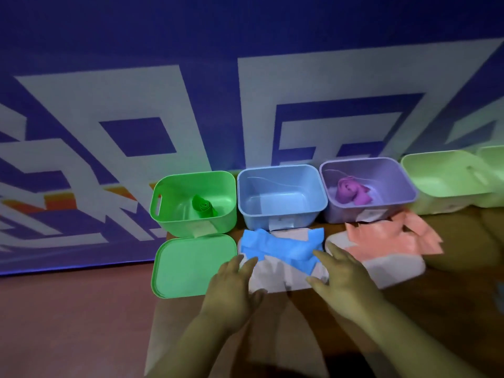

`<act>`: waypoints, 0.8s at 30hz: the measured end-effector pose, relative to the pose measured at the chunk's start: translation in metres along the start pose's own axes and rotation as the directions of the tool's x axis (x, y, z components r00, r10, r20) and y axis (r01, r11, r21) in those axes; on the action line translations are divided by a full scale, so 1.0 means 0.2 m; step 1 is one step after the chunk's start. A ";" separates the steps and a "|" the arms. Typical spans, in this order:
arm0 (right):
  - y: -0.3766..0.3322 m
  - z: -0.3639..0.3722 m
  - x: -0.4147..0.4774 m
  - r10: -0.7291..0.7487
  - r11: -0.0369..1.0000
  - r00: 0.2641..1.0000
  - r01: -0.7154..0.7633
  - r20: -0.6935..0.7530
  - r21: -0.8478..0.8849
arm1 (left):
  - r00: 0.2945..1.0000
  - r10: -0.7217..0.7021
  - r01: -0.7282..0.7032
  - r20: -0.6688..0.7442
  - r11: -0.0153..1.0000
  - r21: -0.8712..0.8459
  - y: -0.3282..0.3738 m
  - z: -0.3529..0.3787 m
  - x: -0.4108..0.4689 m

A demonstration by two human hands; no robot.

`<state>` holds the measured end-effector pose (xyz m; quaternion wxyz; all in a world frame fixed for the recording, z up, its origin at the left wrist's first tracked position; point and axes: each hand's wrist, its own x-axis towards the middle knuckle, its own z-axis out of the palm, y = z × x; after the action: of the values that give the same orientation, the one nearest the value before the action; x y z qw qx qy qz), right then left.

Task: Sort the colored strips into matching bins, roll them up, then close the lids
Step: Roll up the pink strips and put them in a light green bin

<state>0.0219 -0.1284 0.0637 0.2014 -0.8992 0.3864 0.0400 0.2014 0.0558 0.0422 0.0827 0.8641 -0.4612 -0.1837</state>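
Observation:
Three bins stand in a row: a green bin (174, 214) with a rolled green strip (203, 207) inside, a blue bin (282, 211) with nothing in it, and a purple bin (381, 184) holding a rolled purple strip (350, 192). In front of the blue bin a crumpled blue strip (281, 248) lies on a pale lid (275, 276). My left hand (233, 285) and my right hand (341, 274) hover with fingers spread at the strip's near edge, holding nothing. An orange strip (387, 236) is heaped on another pale lid (395, 268) to the right.
A green lid (188, 266) lies flat in front of the green bin. Pale green bins (447, 175) stand at the far right. All of this sits on a brown table (272, 336) against a blue and white patterned wall (136, 105).

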 end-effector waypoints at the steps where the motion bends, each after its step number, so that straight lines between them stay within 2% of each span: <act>1: 0.04 0.00 -0.05 -0.001 1.000 1.000 0.001 -0.027 -0.003 | 1.000 0.015 -0.015 0.017 1.000 -0.012 0.03 0.03 -0.02; 5: 0.20 0.01 -0.19 0.106 0.994 0.991 -0.103 0.083 -0.029 | 0.995 0.061 -0.059 0.082 0.998 -0.025 0.14 0.17 -0.06; 12: 0.54 -0.04 -0.26 0.173 0.985 0.980 -0.171 0.093 -0.029 | 0.986 0.092 -0.085 0.137 0.995 -0.057 0.46 0.33 0.02; 20: 1.03 -0.16 -0.03 0.164 0.986 0.978 -0.162 0.126 -0.026 | 0.991 0.036 -0.019 0.131 0.992 -0.126 0.91 0.48 0.33; 24: 1.19 -0.21 0.14 0.084 0.986 0.992 -0.069 0.098 -0.151 | 0.993 -0.041 0.058 0.110 0.986 -0.154 1.04 0.55 0.50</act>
<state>-0.1313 -0.3104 0.0179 0.1524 -0.8928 0.4056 0.1229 0.0490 -0.1418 -0.0182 0.1211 0.8551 -0.4275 -0.2672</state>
